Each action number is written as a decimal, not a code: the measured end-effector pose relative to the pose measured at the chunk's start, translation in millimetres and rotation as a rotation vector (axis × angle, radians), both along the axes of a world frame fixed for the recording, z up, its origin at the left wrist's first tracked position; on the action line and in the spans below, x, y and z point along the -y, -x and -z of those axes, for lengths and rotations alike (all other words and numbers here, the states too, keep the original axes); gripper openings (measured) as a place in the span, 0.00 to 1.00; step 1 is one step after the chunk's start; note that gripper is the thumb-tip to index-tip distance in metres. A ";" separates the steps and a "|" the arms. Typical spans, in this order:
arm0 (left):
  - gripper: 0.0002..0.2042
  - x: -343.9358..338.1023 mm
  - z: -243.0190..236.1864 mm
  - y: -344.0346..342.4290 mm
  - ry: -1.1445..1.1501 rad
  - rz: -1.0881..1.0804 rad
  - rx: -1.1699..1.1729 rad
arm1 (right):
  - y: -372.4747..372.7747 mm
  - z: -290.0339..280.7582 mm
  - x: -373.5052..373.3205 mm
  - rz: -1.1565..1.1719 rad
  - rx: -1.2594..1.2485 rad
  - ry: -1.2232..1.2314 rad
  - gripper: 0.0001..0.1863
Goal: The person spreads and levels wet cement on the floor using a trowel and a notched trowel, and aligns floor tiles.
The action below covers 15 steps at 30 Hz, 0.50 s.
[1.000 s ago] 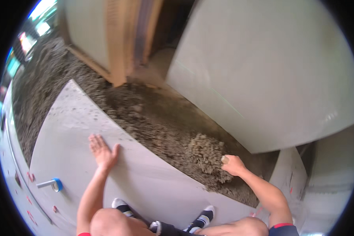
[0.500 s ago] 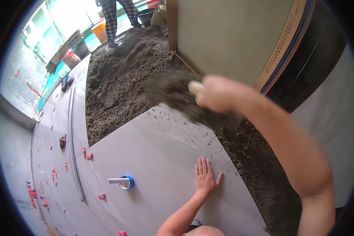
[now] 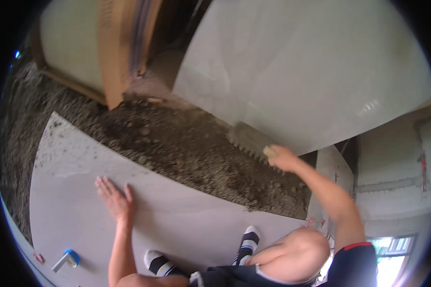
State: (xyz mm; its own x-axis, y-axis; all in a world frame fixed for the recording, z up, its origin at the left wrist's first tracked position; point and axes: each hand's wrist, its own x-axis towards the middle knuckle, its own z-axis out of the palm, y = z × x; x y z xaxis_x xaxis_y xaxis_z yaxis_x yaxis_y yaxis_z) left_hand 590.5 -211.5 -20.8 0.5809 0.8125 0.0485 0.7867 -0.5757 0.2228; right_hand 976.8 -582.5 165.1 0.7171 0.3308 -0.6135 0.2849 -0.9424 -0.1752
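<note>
My left hand [image 3: 114,199] lies flat, fingers spread, on a large grey floor tile [image 3: 76,191] near its far edge. My right hand [image 3: 281,158] is closed on the handle of a notched trowel [image 3: 248,140]. The trowel's toothed blade sits over a bed of dark sandy mortar [image 3: 187,148], close to a big pale tile [image 3: 301,76] leaning behind it. My knee [image 3: 297,253] and striped socks [image 3: 246,241] rest on the laid tile below.
A cardboard-edged stack of tiles [image 3: 115,48] stands at the back left. A small blue-and-white tile leveling tool [image 3: 66,259] lies on the tile by my left forearm. A red spacer [image 3: 316,222] sticks up at the tile corner on the right.
The view has swung back to the right. My right hand, raised high with mortar half a second ago, now holds the trowel low over the bed. My left hand stays pressed on the tile.
</note>
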 end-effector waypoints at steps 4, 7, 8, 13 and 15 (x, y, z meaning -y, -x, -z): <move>0.37 16.8 18.0 -15.1 -0.095 0.048 -0.083 | 17.3 57.4 181.8 0.063 0.383 0.125 0.21; 0.36 16.0 21.5 -8.3 -0.129 0.040 -0.155 | 13.2 102.0 211.4 0.126 0.435 0.218 0.23; 0.36 16.2 19.3 -8.3 -0.142 0.034 -0.189 | 10.0 119.4 206.0 0.081 0.491 0.143 0.23; 0.35 14.2 29.0 -8.3 -0.179 0.037 -0.227 | -14.5 183.1 161.3 -0.065 0.593 -0.006 0.24; 0.35 12.8 27.7 -7.6 -0.178 0.031 -0.235 | -20.8 185.3 133.0 -0.041 0.496 -0.011 0.23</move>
State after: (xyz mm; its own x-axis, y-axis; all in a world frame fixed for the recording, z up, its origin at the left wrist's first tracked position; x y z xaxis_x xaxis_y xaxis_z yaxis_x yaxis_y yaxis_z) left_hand 598.1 -224.3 -48.5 0.6176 0.7849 0.0498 0.7861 -0.6142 -0.0697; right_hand 997.6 -715.5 -20.2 0.9081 0.3691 -0.1979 0.3730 -0.9277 -0.0187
